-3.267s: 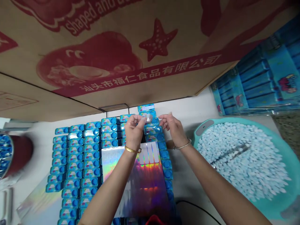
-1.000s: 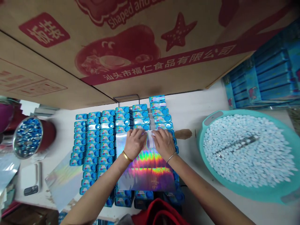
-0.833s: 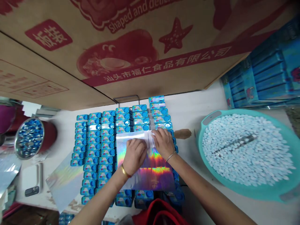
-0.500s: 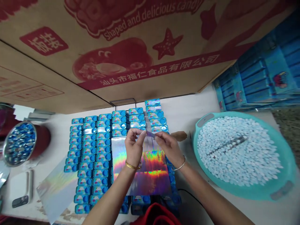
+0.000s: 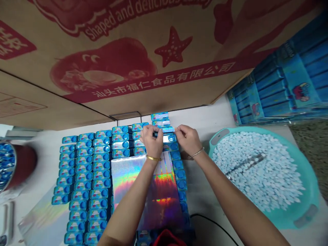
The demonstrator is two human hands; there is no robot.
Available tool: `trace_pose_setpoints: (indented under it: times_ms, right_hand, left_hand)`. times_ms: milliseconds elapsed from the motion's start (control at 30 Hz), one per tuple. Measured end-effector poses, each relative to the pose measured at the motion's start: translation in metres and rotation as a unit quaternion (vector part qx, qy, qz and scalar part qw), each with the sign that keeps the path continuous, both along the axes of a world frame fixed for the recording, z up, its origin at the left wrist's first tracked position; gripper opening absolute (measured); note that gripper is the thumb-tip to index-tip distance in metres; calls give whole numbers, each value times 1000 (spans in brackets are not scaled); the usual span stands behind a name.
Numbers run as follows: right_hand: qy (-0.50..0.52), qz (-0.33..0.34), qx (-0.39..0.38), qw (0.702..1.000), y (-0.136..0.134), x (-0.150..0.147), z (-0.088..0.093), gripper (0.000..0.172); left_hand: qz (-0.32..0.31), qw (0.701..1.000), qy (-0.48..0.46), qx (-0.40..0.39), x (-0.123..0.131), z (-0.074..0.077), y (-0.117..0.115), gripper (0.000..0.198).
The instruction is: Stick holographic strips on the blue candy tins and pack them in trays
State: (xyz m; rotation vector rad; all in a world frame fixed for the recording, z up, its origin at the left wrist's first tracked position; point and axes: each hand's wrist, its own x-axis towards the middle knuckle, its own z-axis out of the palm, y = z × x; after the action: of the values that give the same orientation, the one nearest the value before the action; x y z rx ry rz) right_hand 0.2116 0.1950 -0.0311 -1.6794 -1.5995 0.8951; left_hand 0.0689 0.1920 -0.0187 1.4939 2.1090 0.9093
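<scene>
Strip: shiny film strip (image 5: 165, 130), pulled taut between both hands, right over a silver-topped tin (image 5: 169, 138), pretty much touching it
Left grip (image 5: 152, 141): pinching the strip's left end, gold bangle (image 5: 153, 158) on the wrist
Right grip (image 5: 187, 139): pinching the right end, thin silver bangle (image 5: 196, 153) on the wrist
Below the wrists: holographic sheet (image 5: 146, 191) lying over the tin rows
Table (image 5: 205, 123): neat rows of blue tins (image 5: 84, 174)
Right side: teal basin (image 5: 315, 191) heaped with white mints (image 5: 258, 171), stacked blue boxes (image 5: 276, 82) beyond
Overhead: printed cardboard carton (image 5: 128, 61)
</scene>
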Motion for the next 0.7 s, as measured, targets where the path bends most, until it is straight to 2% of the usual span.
trace_pose_setpoints:
  times_ms: [200,367,467,533,633,700]
  right_hand:
    - [-107,9,30,994,2,0,-14,28]
    - [-77,12,2,997,5,1,-28,28]
    - [-12,-28,-21,999,3,2,-32,22]
    - [31,-42,-5,999,-1,0,-33,26]
    - [36,-8,13,999,-10,-3,-33,34]
    - [-25,17,8,1000,-14,-3,-33,40]
  left_hand:
    - [-5,995,86,-41,8,-11,-1,7]
    - [-17,989,132,-61,7,-15,4,7]
    - [11,988,138,-73,2,-10,8,31]
    - [26,987,134,-83,-1,-7,10,45]
    - [21,987,130,-97,0,-6,12,47]
    - [16,985,133,-107,2,-6,13,46]
